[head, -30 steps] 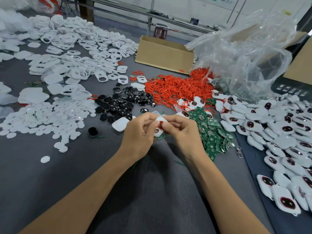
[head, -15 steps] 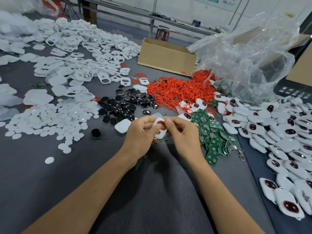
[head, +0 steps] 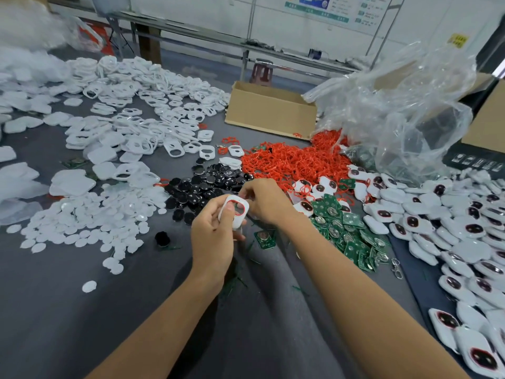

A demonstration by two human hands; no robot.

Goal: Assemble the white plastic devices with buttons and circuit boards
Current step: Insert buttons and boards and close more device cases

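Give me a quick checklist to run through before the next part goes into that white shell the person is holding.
1. Shell held securely: ok. The left hand grips the white shell.
2. Red ring in place: ok where visible. The red ring lines the shell's opening.
3. Buttons within reach: ok. The black buttons lie just beyond the hands.
4. Boards within reach: ok. The green circuit boards lie beside the right forearm.
5. Right hand free to pick up a part: cannot tell. The right hand has its fingertips at the shell's top edge, and whether they pinch anything is hidden.
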